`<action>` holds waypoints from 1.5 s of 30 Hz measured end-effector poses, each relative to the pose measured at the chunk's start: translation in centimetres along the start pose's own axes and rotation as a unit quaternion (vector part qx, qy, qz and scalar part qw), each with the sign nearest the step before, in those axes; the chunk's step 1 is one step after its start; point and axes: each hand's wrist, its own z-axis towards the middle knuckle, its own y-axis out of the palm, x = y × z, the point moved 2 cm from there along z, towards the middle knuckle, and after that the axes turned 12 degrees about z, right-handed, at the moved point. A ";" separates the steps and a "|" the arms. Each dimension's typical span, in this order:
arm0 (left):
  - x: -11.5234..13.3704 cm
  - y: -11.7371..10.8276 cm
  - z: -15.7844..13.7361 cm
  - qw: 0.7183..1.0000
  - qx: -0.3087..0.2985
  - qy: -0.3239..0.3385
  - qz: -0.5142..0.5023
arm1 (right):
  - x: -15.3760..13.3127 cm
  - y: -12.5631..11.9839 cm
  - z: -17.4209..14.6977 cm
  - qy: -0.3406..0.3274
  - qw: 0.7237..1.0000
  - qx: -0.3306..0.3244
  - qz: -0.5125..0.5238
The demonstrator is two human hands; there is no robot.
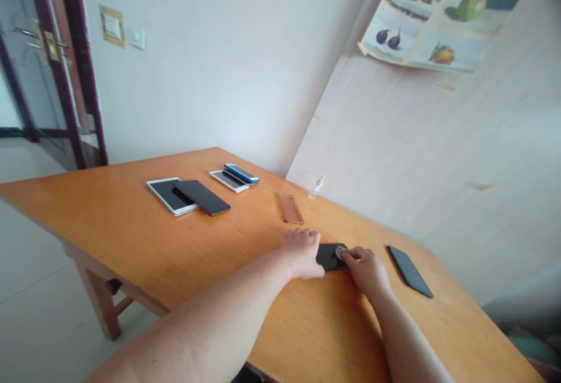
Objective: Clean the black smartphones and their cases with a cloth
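A black smartphone [326, 259] lies flat on the wooden table, screen up, between my two hands. My left hand [302, 254] grips its left end, with the thumb at the near edge and the fingers at the far edge. Pinched in the fingers of my right hand [367, 270] is a small whitish wiping pad [339, 251], which touches the right part of the screen. My right fingertips partly cover the pad, so its full shape is hidden.
Right of my hands lies a dark tablet or phone [410, 271]. Beyond them are a clear phone case [291, 210] and a small pump bottle [317, 187]. Farther left, a black tablet [204, 197] overlaps a white tablet [166, 191]; a blue phone [242, 173] rests on a white phone [225, 180].
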 end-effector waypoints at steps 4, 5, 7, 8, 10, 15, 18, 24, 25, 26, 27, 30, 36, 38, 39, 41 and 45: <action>-0.1 0.0 0.0 1.000 -0.001 -0.012 0.004 | 2.6 -0.7 1.0 0.044 0.999 0.000 -0.005; -0.1 0.0 -0.1 1.000 0.002 -0.015 0.006 | 2.8 -0.6 1.0 0.046 0.999 -0.002 0.000; -0.2 0.1 -0.1 1.000 0.004 -0.016 0.011 | 2.6 -0.3 1.0 0.045 0.999 0.001 0.010; -0.2 0.1 -0.1 1.000 0.004 -0.017 0.012 | 2.5 -0.1 1.0 0.043 0.999 0.006 0.014; -0.2 0.1 -0.1 1.000 0.004 -0.023 0.012 | 2.1 0.1 0.9 0.040 0.999 0.009 0.026; -0.1 0.2 0.0 0.999 0.017 -0.048 0.013 | 1.7 0.4 0.8 0.046 0.996 0.010 0.070; 0.0 -0.2 -0.1 0.997 0.036 -0.064 0.027 | 1.5 0.5 0.8 0.065 0.993 0.032 0.093; 0.7 -2.1 -0.5 0.993 0.102 -0.048 0.040 | 0.8 0.6 0.7 0.121 0.960 0.073 0.243; 0.9 -2.5 -0.6 0.992 0.109 -0.041 0.043 | 0.5 0.7 0.7 0.126 0.953 0.074 0.266; 1.1 -2.8 -0.7 0.992 0.115 -0.032 0.046 | 0.2 0.8 0.7 0.130 0.946 0.073 0.288; 1.3 -3.2 -0.7 0.991 0.120 -0.022 0.048 | -0.1 0.8 0.6 0.136 0.937 0.071 0.314; 1.7 -4.6 -1.1 0.990 0.133 0.010 0.054 | -0.9 0.8 0.3 0.158 0.905 0.052 0.392; 1.2 -7.9 -3.5 0.983 0.162 0.067 0.057 | -2.9 -0.7 -0.9 0.165 0.841 0.016 0.515; 0.6 -8.5 -5.0 0.982 0.171 0.063 0.050 | -3.7 -1.5 -1.9 0.149 0.822 0.015 0.550; 0.4 -8.6 -5.9 0.982 0.173 0.061 0.047 | -4.1 -1.9 -2.5 0.139 0.813 0.017 0.565; 0.0 -8.6 -7.8 0.981 0.178 0.060 0.046 | -4.8 -2.6 -4.2 0.121 0.799 0.024 0.588; -0.1 -7.9 -11.4 0.979 0.183 0.066 0.057 | -5.7 -3.5 -8.4 0.099 0.789 0.045 0.604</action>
